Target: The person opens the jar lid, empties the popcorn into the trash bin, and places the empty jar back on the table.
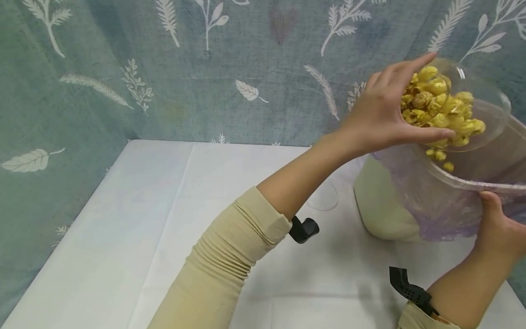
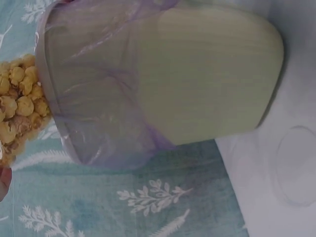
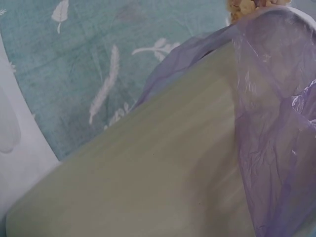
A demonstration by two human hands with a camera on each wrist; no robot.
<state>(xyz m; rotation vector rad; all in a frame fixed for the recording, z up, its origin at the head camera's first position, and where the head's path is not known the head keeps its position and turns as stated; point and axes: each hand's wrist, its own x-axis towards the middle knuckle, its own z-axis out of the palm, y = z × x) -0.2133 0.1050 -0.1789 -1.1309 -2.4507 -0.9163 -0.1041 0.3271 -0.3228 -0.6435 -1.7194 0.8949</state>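
Observation:
My left hand holds a clear bowl of yellow popcorn, thumb and fingers spread around its side. The bowl is tipped over the mouth of a pale green trash can, and a few popcorn pieces are below its edge at the opening. A thin purple bag lines the can and folds over its rim. The can leans to one side. My right hand grips it near the rim through the bag, thumb on the outside; the other fingers are hidden.
A round clear lid-like disc lies on the white-covered table, left of the can. Behind the table hangs a blue-green cloth with white leaf prints. Black wrist mounts stick out from both forearms.

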